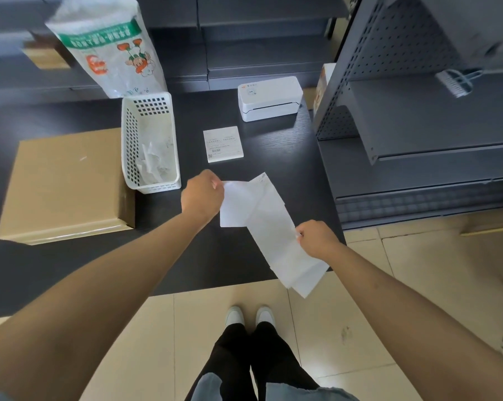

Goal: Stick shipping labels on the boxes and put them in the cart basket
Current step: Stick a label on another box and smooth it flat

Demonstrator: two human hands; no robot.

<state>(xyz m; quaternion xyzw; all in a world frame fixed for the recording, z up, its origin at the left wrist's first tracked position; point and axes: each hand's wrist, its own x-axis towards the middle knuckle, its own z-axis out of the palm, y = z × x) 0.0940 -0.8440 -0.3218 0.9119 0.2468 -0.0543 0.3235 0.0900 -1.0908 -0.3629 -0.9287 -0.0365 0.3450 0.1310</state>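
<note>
Two hands pinch one label strip (269, 224) above the surface (244, 256) | left hand (202, 195) at its top, right hand (316, 238) lower | box (62, 183) lies left, beside white basket (150, 143)

Print on the label stack (223, 143) too small to read; plastic bag (105, 47) top cropped.

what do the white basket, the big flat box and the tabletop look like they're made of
White basket: moulded plastic, smooth, with a grid of square holes. Flat box: plain brown cardboard, matte. Tabletop: probably dark wood-grain laminate; fine grain lines and soft sheen show.
</note>
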